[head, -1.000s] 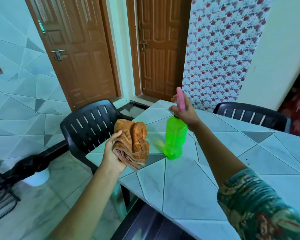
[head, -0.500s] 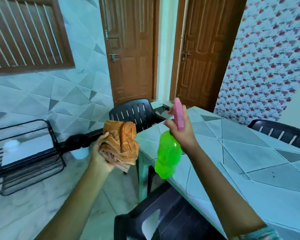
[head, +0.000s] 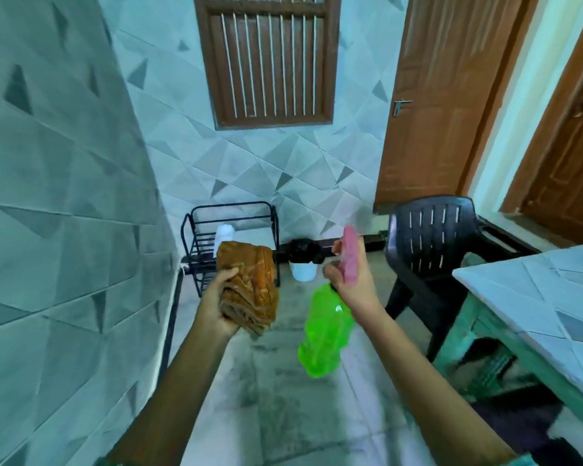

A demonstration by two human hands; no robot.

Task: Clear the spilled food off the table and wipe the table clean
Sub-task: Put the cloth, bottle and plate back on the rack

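My left hand (head: 217,299) grips a folded orange-brown cloth (head: 249,287), held up in front of me over the floor. My right hand (head: 352,284) is closed around the pink trigger head of a green spray bottle (head: 325,334), which hangs tilted below the hand. Both hands are away from the tiled table (head: 539,290), whose corner shows at the right edge. No spilled food shows on the visible part of the table.
A black wire rack (head: 231,243) with a white container stands against the tiled wall ahead. A black plastic chair (head: 431,243) sits by the table's end. A white cup (head: 303,270) rests on the floor. A brown door (head: 451,95) and barred window lie beyond.
My view has swung left, away from the table toward the wall and wire rack. Both hands, still holding the cloth and bottle, have left the tabletop and now hang over the floor.
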